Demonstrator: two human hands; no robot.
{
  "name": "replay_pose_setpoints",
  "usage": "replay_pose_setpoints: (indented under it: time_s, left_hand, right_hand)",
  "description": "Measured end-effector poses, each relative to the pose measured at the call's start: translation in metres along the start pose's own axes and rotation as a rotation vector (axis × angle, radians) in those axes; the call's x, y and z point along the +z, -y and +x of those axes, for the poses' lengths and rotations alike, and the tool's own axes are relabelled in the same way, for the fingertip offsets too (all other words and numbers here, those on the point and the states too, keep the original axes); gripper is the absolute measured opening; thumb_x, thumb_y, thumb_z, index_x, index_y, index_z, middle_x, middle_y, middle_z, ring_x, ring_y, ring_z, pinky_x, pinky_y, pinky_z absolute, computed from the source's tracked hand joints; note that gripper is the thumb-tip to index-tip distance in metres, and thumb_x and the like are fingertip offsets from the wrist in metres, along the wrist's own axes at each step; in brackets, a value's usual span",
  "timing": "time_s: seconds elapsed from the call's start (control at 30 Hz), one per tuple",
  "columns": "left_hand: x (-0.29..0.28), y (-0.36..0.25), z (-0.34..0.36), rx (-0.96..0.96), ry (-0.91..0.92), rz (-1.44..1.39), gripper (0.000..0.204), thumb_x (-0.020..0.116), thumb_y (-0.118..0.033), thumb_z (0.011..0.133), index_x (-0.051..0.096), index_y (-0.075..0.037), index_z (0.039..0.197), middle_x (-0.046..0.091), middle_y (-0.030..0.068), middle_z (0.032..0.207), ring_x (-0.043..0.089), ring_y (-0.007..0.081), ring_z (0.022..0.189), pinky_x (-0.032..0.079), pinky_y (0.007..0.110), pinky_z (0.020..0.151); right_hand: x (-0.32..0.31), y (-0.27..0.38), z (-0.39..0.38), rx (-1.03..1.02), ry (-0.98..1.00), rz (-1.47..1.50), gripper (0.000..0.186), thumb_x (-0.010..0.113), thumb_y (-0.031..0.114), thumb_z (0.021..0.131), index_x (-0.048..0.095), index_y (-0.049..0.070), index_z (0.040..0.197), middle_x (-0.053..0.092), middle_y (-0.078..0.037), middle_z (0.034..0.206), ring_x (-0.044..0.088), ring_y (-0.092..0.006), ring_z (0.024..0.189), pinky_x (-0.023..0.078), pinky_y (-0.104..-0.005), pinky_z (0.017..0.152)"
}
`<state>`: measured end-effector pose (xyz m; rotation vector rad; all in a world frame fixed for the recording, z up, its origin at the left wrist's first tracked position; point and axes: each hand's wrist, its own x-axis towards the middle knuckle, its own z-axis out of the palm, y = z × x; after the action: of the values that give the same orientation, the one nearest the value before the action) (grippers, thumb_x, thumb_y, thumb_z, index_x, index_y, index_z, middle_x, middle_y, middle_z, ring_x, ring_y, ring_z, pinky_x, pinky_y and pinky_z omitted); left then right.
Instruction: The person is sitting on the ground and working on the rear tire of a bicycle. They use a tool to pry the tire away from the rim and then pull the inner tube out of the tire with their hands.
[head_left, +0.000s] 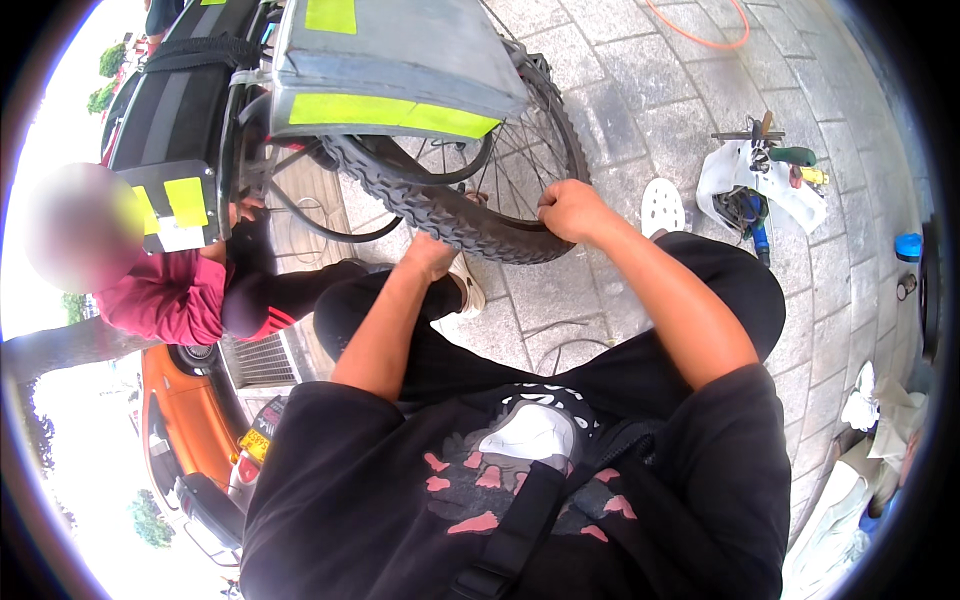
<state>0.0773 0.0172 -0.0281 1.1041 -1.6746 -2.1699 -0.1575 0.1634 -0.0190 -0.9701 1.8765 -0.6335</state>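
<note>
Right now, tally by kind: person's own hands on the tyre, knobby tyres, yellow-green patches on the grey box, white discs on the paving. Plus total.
Hands on the tyre: 2, left hand and right hand, both gripping the knobby tyre
Knobby tyres: 1
Yellow-green patches on the grey box: 2
White discs on the paving: 1
Total: 6

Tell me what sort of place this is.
Likely an outdoor pavement repair spot: grey paving stones, loose tools on a white bag, and an orange vehicle parked alongside. Both hands, left hand and right hand, press a knobbly tyre.
</note>
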Motion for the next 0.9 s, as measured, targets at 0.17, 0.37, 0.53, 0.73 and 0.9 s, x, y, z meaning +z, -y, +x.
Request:
replay_pose_setpoints:
  time_s: [0.17, 0.37, 0.53, 0.73, 0.9]
  left_hand:
    - [0.007, -0.051, 0.001, 0.029, 0.196, 0.506, 0.037, 0.065, -0.022, 0.109, 0.055, -0.002, 0.139, 0.07, 0.0026, 0.112, 0.066, 0.0116, 0.105, 0.057, 0.029, 0.087]
    - [0.008, -0.025, 0.021, -0.158, 0.254, -0.196, 0.051, 0.072, -0.033, 0.104, 0.054, -0.004, 0.142, 0.072, 0.0071, 0.112, 0.073, 0.0211, 0.105, 0.062, 0.037, 0.095]
    - [0.021, -0.016, 0.031, -0.16, 0.188, -0.112, 0.04, 0.07, -0.025, 0.107, 0.057, -0.004, 0.138, 0.07, 0.0076, 0.111, 0.073, 0.0177, 0.103, 0.062, 0.034, 0.091]
    - [0.015, 0.011, 0.051, 0.018, 0.279, -0.015, 0.031, 0.068, -0.019, 0.108, 0.062, 0.002, 0.131, 0.072, 0.0014, 0.106, 0.064, 0.0057, 0.087, 0.053, 0.023, 0.077]
    - [0.019, -0.008, 0.052, -0.027, 0.251, 0.225, 0.041, 0.068, -0.022, 0.108, 0.061, 0.003, 0.14, 0.074, 0.0025, 0.108, 0.063, 0.0049, 0.087, 0.053, 0.022, 0.077]
  right_hand:
    - [-0.002, -0.009, 0.005, 0.025, 0.013, -0.065, 0.031, 0.062, 0.014, 0.087, 0.081, 0.004, 0.109, 0.076, -0.026, 0.114, 0.071, -0.041, 0.115, 0.057, -0.0459, 0.099]
    - [-0.006, -0.005, 0.0, 0.029, -0.002, -0.032, 0.03, 0.06, 0.011, 0.09, 0.079, 0.002, 0.111, 0.075, -0.027, 0.114, 0.07, -0.0427, 0.116, 0.056, -0.0474, 0.101]
    - [0.002, -0.003, 0.005, -0.001, -0.112, 0.195, 0.026, 0.067, 0.021, 0.095, 0.079, 0.0, 0.107, 0.077, -0.023, 0.1, 0.074, -0.0376, 0.098, 0.058, -0.0441, 0.088]
    - [0.002, 0.009, 0.014, 0.126, 0.05, 0.528, 0.028, 0.071, 0.029, 0.103, 0.078, 0.002, 0.099, 0.071, -0.003, 0.082, 0.066, -0.0129, 0.073, 0.053, -0.0297, 0.066]
    - [-0.003, 0.01, 0.018, 0.166, 0.111, 0.538, 0.025, 0.069, 0.026, 0.105, 0.077, 0.003, 0.098, 0.071, 0.001, 0.084, 0.064, -0.0098, 0.073, 0.053, -0.027, 0.066]
